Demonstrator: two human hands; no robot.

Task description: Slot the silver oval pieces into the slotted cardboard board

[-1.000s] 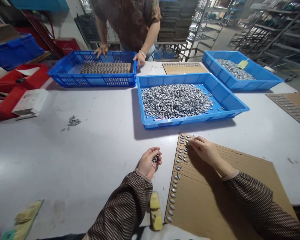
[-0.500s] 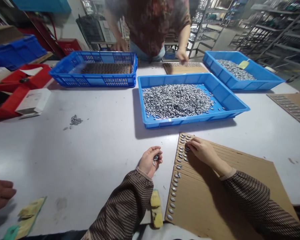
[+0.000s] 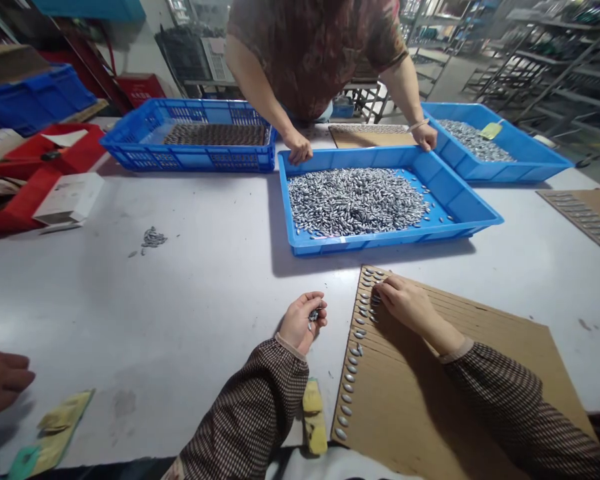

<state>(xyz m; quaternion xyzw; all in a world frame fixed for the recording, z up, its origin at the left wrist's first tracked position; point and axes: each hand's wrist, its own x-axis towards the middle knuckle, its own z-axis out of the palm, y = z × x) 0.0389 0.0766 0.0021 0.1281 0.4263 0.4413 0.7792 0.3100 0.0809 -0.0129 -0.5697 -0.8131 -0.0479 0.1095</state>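
Just beneath the right hand (image 3: 407, 305), the cardboard sheet (image 3: 395, 407).

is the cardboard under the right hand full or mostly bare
Mostly bare: silver pieces sit along the left side of the cardboard, none across the rest in view; the right hand hides part.

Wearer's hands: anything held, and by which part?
Left hand cups several silvery pieces; gripped part unclear. Right hand is over the cardboard; can't tell whether it holds one.

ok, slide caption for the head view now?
Left hand holding small silvery pieces, right hand at their rows on a cardboard sheet; co-worker's hands on a blue tray.
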